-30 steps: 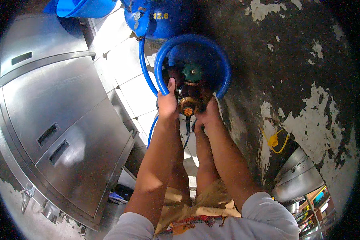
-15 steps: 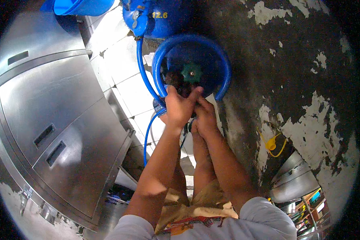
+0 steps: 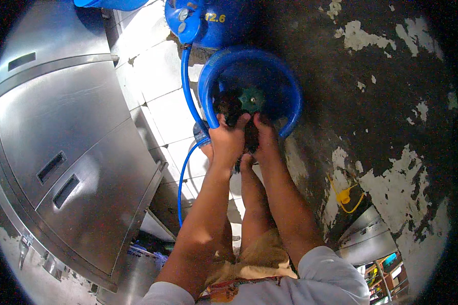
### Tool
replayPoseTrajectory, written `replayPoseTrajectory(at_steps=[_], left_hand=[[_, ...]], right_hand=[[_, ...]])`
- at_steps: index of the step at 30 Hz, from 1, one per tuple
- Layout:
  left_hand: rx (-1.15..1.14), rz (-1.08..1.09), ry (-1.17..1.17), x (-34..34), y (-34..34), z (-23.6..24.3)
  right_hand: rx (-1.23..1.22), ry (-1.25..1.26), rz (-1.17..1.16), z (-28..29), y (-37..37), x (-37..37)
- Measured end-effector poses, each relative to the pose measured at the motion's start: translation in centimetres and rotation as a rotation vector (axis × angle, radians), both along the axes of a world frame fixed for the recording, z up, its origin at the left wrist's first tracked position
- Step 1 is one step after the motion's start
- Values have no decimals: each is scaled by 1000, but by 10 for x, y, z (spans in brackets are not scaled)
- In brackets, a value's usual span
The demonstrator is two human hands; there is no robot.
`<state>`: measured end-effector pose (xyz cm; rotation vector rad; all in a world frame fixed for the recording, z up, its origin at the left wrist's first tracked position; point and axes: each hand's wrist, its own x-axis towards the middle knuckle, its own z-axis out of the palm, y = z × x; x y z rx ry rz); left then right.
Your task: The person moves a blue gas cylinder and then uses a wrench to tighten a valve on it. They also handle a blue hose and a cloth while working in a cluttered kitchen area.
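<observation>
Before me stands a blue gas cylinder with a curved blue collar [image 3: 293, 86] open on my side. Inside the collar is a green valve handwheel [image 3: 251, 99], with a dark round part [image 3: 228, 105] at its left. Below the wheel, a dark fitting [image 3: 251, 135] shows between my hands. My left hand [image 3: 227, 143] is closed at its left side, thumb raised, close to the collar's left end. Along the right side my right hand [image 3: 266, 140] is closed too, thumb up by the wheel. The palms hide most fingers and the fitting's lower part.
Behind stands another blue gas cylinder [image 3: 229, 28] with a blue regulator [image 3: 189, 29] and blue hose [image 3: 187, 84]. A thinner blue hose [image 3: 180, 183] curves down on the left. Steel cabinets [image 3: 86, 137] line the left; a peeling dark wall [image 3: 331, 101] rises right, with a yellow cap [image 3: 344, 196] hanging.
My right hand has shifted from beside the left hand's fingertips, fingers angled across, to the fitting's right side with its thumb up. The hands are farther apart, and the view has shifted slightly.
</observation>
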<state>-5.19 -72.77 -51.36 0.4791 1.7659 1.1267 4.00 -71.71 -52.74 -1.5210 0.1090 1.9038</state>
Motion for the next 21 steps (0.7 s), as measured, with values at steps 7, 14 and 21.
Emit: replayPoseTrajectory(at_steps=[7, 14, 21], left_hand=[[-138, -119, -91, -18, 6, 11], [-121, -267, 547, 1, 17, 30], [-220, -224, 384, -10, 13, 23]], right_hand=[[317, -632, 413, -14, -10, -8], [118, 338, -131, -30, -6, 14], [117, -9, 1, -5, 1, 0]])
